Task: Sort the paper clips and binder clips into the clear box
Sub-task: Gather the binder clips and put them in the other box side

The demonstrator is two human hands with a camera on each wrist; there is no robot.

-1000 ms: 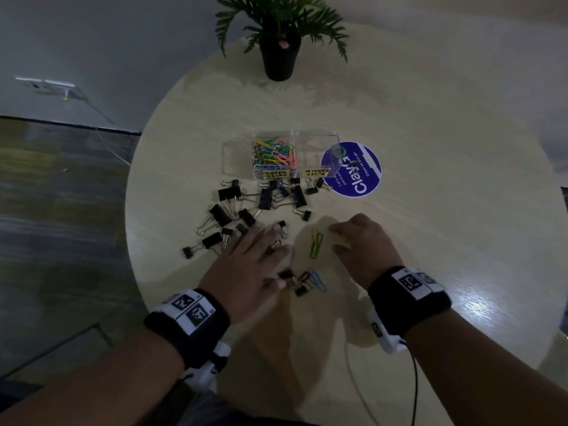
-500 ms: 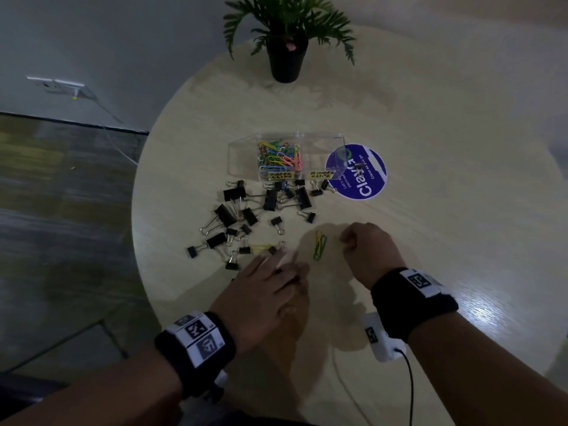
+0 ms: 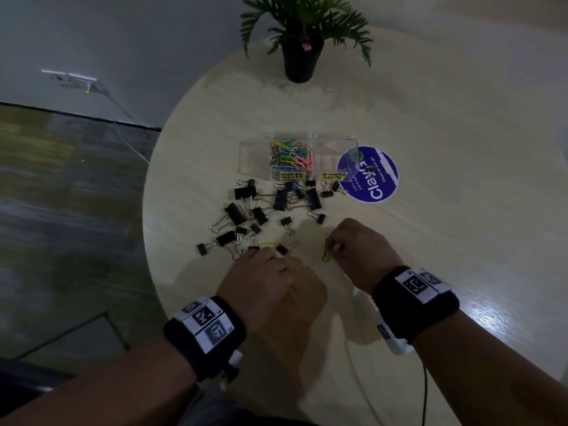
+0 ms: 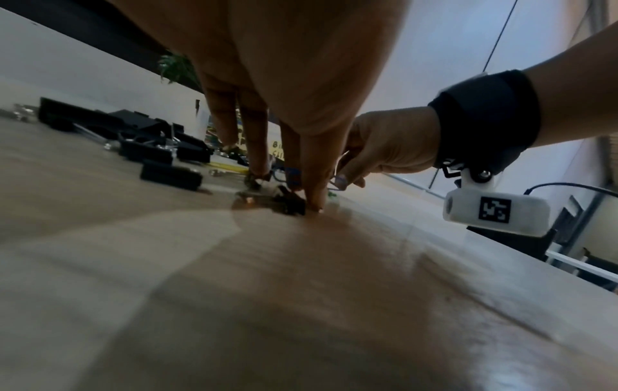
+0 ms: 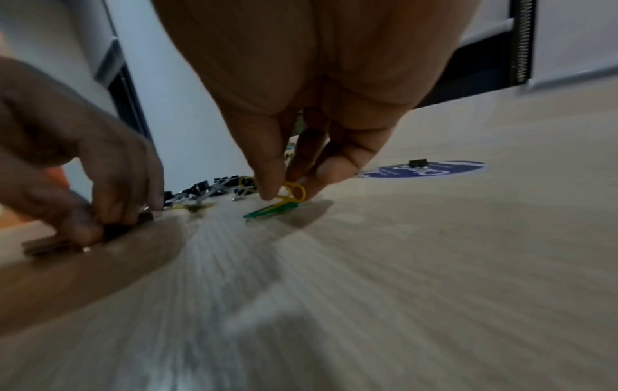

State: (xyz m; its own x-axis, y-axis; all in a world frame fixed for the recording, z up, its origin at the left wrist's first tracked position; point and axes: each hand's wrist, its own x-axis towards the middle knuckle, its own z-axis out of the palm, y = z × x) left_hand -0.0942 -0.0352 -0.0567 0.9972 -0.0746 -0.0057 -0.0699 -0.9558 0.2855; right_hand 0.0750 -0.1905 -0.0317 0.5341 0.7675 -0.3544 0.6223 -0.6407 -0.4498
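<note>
We judged the sorting half done: coloured paper clips (image 3: 291, 156) filled one compartment of the clear box (image 3: 255, 155), yet the binder clips (image 3: 261, 210) lay loose on the table (image 3: 430, 210) toward its left edge. Our right hand (image 3: 359, 247) pinched a yellow paper clip (image 5: 294, 191); our left hand (image 3: 261, 278) pinched small clips (image 4: 287, 202) against the table.

Head view is dim and underexposed, colours muted. Glare patch on the table (image 3: 488, 315) at the right, beside the right wrist, so light seems to come from that side. Soft shadows spread toward the camera under the left hand (image 3: 261, 281) and right hand (image 3: 359, 250). Wide-angle bend: table edge curves, floor at left is smeared. Left wrist view is brighter behind; the near tabletop is blurred, the binder clips (image 4: 133, 137) soft. Right wrist view has streaky motion blur across the near tabletop, with the paper clips (image 5: 284, 201) only roughly sharp.
</note>
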